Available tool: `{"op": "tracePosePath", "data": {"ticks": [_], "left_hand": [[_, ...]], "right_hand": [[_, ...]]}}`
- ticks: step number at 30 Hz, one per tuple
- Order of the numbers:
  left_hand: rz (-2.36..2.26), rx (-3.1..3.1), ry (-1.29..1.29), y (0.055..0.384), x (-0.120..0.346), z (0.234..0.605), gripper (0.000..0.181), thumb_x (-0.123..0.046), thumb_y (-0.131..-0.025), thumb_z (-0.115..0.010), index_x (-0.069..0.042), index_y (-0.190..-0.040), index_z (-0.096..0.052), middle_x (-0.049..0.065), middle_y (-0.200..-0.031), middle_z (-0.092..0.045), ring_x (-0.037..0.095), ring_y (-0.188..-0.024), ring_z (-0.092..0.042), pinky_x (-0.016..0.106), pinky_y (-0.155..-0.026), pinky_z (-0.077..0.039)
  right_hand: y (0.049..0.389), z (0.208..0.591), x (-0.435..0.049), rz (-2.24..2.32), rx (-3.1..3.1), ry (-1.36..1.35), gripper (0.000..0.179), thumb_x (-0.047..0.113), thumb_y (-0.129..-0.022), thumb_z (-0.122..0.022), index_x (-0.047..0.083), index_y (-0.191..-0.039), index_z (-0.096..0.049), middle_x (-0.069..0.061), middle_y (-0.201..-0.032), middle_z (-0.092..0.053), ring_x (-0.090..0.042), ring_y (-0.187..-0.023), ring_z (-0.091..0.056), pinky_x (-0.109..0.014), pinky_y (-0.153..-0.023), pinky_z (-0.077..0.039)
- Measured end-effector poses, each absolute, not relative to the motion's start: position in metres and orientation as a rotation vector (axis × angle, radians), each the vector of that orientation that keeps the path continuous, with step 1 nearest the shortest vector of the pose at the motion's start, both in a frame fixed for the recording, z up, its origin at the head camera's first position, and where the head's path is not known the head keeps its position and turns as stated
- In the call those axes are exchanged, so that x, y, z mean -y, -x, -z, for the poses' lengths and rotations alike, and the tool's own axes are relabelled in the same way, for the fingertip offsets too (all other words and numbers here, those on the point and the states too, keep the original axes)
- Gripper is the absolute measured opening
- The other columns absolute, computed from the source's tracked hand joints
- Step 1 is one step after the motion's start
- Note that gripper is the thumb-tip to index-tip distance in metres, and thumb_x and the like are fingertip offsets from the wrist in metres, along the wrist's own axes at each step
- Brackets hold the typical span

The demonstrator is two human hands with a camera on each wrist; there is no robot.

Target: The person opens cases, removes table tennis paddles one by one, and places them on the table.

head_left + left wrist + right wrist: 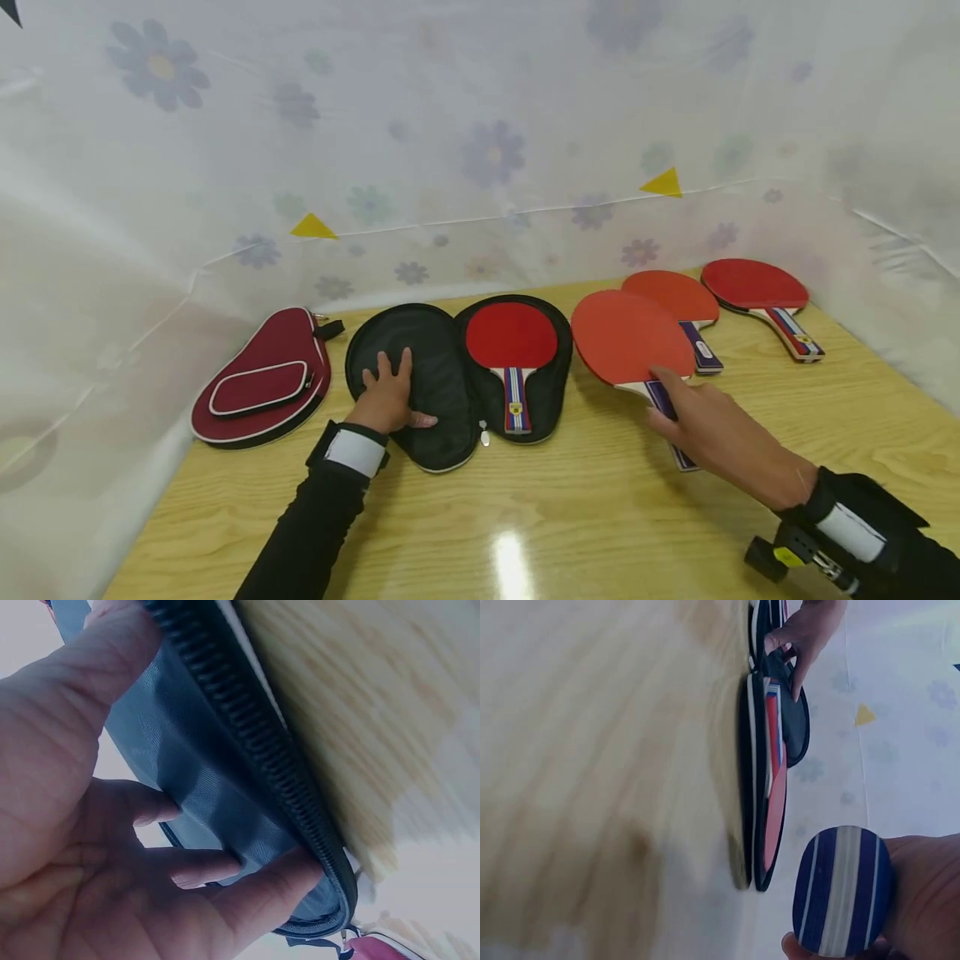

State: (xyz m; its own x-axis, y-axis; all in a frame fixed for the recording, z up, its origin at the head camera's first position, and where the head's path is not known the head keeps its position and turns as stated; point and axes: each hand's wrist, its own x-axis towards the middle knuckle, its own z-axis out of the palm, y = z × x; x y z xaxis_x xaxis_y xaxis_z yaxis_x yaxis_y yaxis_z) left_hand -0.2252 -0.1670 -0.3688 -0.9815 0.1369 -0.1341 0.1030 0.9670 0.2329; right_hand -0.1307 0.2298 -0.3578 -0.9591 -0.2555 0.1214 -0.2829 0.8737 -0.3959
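Observation:
My right hand (723, 433) grips a table tennis paddle (630, 333) by its blue-striped handle, the red face tilted up above the table. In the right wrist view the butt of that handle (844, 892) faces the camera. With fingers spread, my left hand (386, 396) rests on the inside of the opened black lid of a paddle case (438, 367). The left wrist view shows its fingers against the dark lining (202, 795) beside the zipper. In the case's other half lies a red paddle (512, 337), handle toward me.
A maroon paddle case (262, 379) with a small front pocket lies at the left. Two more red paddles, one orange-red (671, 296) and one darker (753, 285), lie at the back right of the wooden table (450, 533). A flowered sheet (450, 150) hangs behind.

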Motion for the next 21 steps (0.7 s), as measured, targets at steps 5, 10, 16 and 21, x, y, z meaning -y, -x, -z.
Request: {"op": "tracePosePath", "data": {"ticks": [5,10,16,21], "left_hand": [[-0.34,-2.972,-0.188,0.225,0.165,0.368,0.118,-0.037,-0.078,-0.087,0.003,-0.16,-0.011,0.043,-0.157,-0.005,0.071,-0.137,-0.014,0.068,-0.096,-0.045],[-0.339,-2.968,-0.186,0.225,0.164,0.368,0.119,-0.037,-0.078,-0.087,0.003,-0.16,-0.011,0.043,-0.157,-0.005,0.071,-0.137,-0.014,0.068,-0.096,-0.044],[-0.333,-2.974,-0.193,0.223,0.164,0.364,0.119,-0.038,-0.078,-0.087,0.004,-0.16,-0.012,0.044,-0.157,-0.005,0.071,-0.137,-0.014,0.068,-0.095,-0.045],[-0.348,-2.957,-0.181,0.223,0.165,0.362,0.119,-0.037,-0.079,-0.087,0.003,-0.16,-0.01,0.044,-0.157,-0.003,0.07,-0.138,-0.012,0.068,-0.096,-0.044]], "right_hand": [[0.112,0.369,-0.267,-0.591,3.011,-0.343,0.051,0.022,-0.099,-0.063,-0.002,-0.138,-0.04,-0.005,-0.078,-0.056,-0.011,-0.06,-0.05,-0.026,-0.051,-0.041],[0.093,0.382,-0.311,-0.421,2.958,-0.278,0.045,0.02,-0.096,-0.066,-0.001,-0.128,-0.044,-0.002,-0.071,-0.054,-0.012,-0.057,-0.046,-0.028,-0.051,-0.038],[0.075,0.393,-0.363,-0.288,2.992,-0.106,0.053,0.019,-0.093,-0.069,-0.008,-0.128,-0.042,-0.007,-0.068,-0.055,-0.018,-0.055,-0.048,-0.034,-0.051,-0.04],[0.054,0.406,-0.385,-0.213,2.939,-0.027,0.062,0.042,-0.105,-0.05,-0.014,-0.129,-0.04,-0.001,-0.056,-0.043,-0.015,-0.044,-0.038,-0.031,-0.047,-0.031]]}}
